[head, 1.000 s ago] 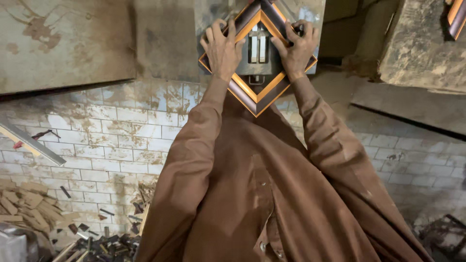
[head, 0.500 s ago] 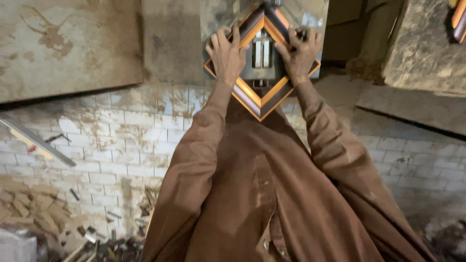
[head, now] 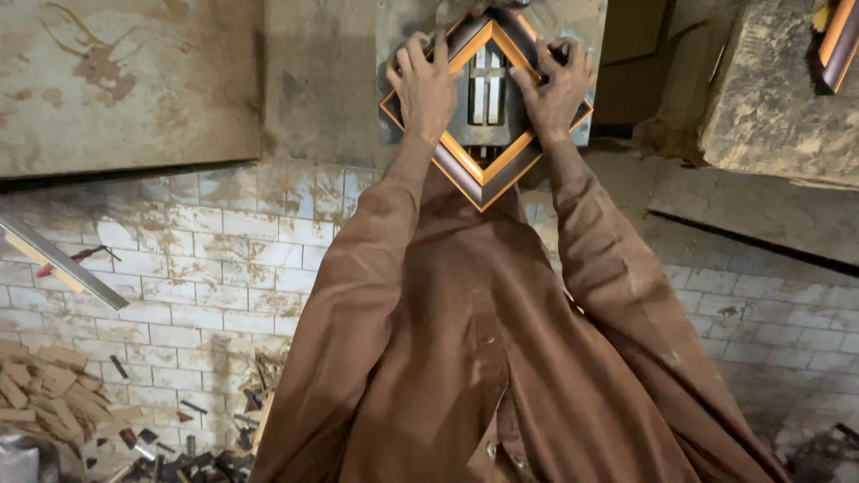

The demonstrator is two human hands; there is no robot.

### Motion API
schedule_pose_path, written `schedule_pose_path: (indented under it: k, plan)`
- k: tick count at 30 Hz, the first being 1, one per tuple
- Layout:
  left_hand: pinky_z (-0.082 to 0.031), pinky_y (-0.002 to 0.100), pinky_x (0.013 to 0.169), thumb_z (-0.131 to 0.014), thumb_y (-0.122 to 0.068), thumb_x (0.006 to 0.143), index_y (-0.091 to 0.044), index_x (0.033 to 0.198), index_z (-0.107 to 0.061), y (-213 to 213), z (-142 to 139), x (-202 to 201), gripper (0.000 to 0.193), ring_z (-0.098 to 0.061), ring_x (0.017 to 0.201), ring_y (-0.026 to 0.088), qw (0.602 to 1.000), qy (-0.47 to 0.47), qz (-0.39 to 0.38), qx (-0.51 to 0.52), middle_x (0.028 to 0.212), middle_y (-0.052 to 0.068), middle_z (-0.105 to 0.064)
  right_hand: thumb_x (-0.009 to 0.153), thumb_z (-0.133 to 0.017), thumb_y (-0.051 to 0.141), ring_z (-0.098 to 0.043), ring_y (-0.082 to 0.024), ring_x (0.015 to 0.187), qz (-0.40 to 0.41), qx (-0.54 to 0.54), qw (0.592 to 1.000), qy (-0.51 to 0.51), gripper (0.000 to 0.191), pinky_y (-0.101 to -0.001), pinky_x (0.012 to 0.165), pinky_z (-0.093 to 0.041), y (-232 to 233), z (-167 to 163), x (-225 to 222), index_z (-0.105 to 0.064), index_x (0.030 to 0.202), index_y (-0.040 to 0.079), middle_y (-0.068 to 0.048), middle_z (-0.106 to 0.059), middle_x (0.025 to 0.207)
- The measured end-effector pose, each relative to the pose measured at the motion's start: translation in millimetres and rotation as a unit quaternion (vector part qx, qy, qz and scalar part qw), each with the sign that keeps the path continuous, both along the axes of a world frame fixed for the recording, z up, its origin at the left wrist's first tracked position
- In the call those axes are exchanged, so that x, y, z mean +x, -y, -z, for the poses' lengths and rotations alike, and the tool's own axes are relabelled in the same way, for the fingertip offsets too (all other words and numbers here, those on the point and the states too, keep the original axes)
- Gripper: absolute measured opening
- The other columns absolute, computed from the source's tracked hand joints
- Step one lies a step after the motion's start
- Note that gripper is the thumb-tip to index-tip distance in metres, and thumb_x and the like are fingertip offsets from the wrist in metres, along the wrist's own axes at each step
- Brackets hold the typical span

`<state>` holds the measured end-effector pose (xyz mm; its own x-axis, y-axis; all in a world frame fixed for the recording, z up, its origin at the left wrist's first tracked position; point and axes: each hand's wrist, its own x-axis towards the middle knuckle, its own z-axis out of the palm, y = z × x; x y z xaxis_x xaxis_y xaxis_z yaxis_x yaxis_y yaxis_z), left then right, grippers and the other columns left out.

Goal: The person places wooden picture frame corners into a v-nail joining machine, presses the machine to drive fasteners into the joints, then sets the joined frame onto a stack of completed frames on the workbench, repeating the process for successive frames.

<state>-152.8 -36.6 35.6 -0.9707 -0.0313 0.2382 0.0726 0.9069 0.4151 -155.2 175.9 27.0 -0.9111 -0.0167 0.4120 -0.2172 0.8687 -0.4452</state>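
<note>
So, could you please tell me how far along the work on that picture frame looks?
The frame already looks closed: all four brown and orange sides meet in a diamond. In hand: the left hand and right hand press it flat over the metal machine. Whether the far corner is joined cannot be seen. Offcuts lie on the tiled floor.

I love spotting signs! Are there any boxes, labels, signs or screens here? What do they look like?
None that I can see. Both hands, left hand and right hand, just press a brown and orange frame on a grey metal table above a tiled floor.
</note>
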Motion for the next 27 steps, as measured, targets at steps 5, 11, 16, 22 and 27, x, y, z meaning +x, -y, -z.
schedule_pose_path:
  k: [5, 11, 16, 22, 27]
  plan:
    - [-0.036, 0.061, 0.097, -0.081, -0.031, 0.086, -0.009, 0.135, -0.058, 2.3, -10.7, -30.6, 0.059, -0.046, 0.120, 0.039, 1.000, 0.003, 0.017, -0.011, 0.131, 0.021, -0.047, 0.082, -0.090, 0.051, -0.050, -0.037, 0.110, 0.003, 0.010, 1.000, 0.021, 0.065, -0.0504, 0.093, -0.037, 3.9, -16.1, -28.3, -0.076, 0.131, 0.010, -0.017, -0.054, 0.114]
    - [-0.036, 0.059, 0.097, -0.084, -0.033, 0.077, -0.013, 0.143, -0.054, 5.6, -10.8, -25.3, 0.075, -0.045, 0.124, 0.039, 1.000, -0.019, 0.004, 0.023, 0.139, 0.019, -0.046, 0.083, -0.092, 0.051, -0.052, -0.036, 0.112, 0.004, 0.006, 1.000, 0.023, 0.061, -0.0520, 0.094, -0.037, 5.4, -19.6, -25.1, -0.078, 0.126, 0.011, -0.013, -0.058, 0.116]
    - [-0.036, 0.058, 0.093, -0.083, -0.037, 0.078, -0.011, 0.145, -0.049, 14.6, -1.6, 18.3, 0.079, -0.049, 0.117, 0.036, 0.996, 0.000, -0.092, 0.010, 0.133, 0.015, -0.049, 0.080, -0.093, 0.049, -0.049, -0.043, 0.112, 0.032, -0.009, 0.999, 0.005, 0.062, -0.0551, 0.093, -0.039, 3.7, -8.6, -22.1, -0.078, 0.128, 0.012, -0.020, -0.056, 0.124]
    - [-0.037, 0.051, 0.088, -0.082, -0.049, 0.083, -0.015, 0.123, -0.063, 10.2, 24.0, 25.6, 0.056, -0.051, 0.111, 0.033, 0.982, -0.084, -0.160, 0.060, 0.120, 0.009, -0.054, 0.081, -0.096, 0.044, -0.055, -0.039, 0.118, 0.027, -0.043, 0.999, -0.017, 0.055, -0.0506, 0.098, -0.043, 2.3, -0.5, -20.6, -0.078, 0.121, 0.011, -0.016, -0.058, 0.129]
    - [-0.035, 0.050, 0.081, -0.085, -0.051, 0.078, -0.014, 0.114, -0.066, 18.5, 29.4, 17.7, 0.055, -0.051, 0.105, 0.033, 0.986, -0.058, -0.140, 0.074, 0.110, 0.007, -0.055, 0.082, -0.096, 0.043, -0.053, -0.037, 0.112, 0.030, -0.028, 0.999, 0.004, 0.055, -0.0520, 0.097, -0.041, 2.1, 2.9, -20.6, -0.079, 0.124, 0.012, -0.014, -0.058, 0.125]
